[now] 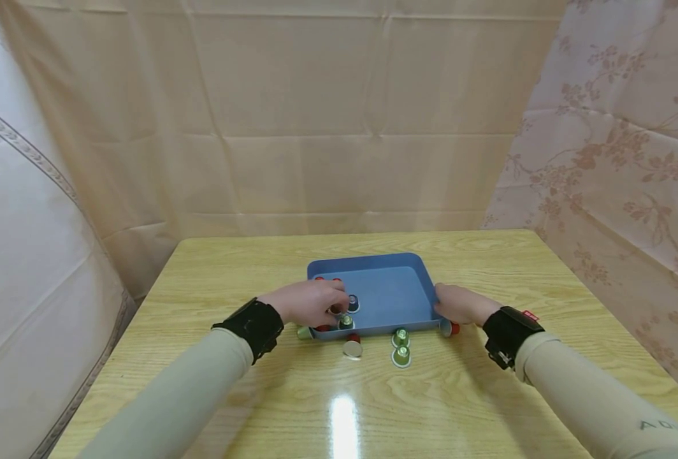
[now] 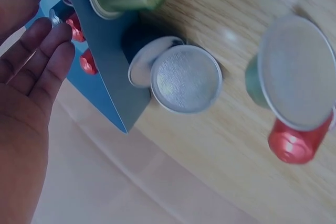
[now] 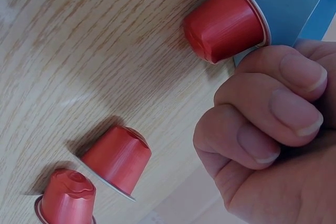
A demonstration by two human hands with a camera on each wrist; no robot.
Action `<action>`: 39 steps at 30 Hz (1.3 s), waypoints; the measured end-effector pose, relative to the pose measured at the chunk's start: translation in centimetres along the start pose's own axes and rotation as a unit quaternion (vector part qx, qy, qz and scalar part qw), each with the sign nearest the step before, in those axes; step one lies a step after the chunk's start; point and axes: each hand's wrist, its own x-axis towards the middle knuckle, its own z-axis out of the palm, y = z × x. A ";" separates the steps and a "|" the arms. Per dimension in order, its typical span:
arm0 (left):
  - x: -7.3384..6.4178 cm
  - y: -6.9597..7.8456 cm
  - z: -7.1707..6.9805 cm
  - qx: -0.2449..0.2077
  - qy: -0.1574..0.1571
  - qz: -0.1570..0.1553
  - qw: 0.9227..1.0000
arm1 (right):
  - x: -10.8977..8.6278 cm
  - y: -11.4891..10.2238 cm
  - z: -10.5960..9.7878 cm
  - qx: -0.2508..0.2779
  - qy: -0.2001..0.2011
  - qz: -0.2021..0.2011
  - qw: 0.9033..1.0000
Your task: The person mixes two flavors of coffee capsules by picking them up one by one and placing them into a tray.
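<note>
A blue tray (image 1: 387,290) stands on the wooden table, with coffee capsules inside along its left side. My left hand (image 1: 310,303) reaches over that side, thumb and fingers bent downward. In the left wrist view its fingertips are apart, right beside a dark blue capsule (image 2: 62,10) with a silver top; red capsules (image 2: 88,62) lie close by. A green capsule (image 1: 346,322) sits under the thumb. My right hand (image 1: 459,304) grips the tray's right wall, fingers curled. Just outside the wall beside it lies a red capsule (image 3: 226,23) on its side.
In front of the tray stand two green capsules (image 1: 401,356) and a tipped red capsule with a pale lid (image 1: 352,349). Another green capsule (image 1: 304,333) lies at the front left corner. Cloth curtains (image 1: 327,115) hang behind the table.
</note>
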 end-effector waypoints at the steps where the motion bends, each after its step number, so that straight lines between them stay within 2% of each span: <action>1: -0.1 -0.1 -0.1 -0.007 0.000 -0.002 1.000 | 0.0 0.0 0.0 0.001 0.000 -0.001 1.000; 10: -1.5 -0.5 -0.9 -0.028 0.006 -0.017 0.999 | 0.0 0.3 0.0 -0.001 0.004 -0.010 1.000; 17: -3.1 -0.8 -1.9 -0.009 0.003 -0.047 0.999 | 0.2 0.2 0.1 0.000 0.000 -0.002 1.000; 23: -4.2 -1.3 -2.5 -0.022 0.003 -0.077 0.997 | 0.1 0.1 0.1 0.002 0.001 -0.001 1.000; 30: -5.1 -2.4 -2.4 -0.016 0.008 -0.118 0.993 | 0.1 0.1 0.0 0.002 0.001 0.002 1.000; 39: -5.9 -3.6 -1.7 0.015 0.002 -0.163 0.987 | 0.2 0.1 0.0 0.000 0.002 -0.001 1.000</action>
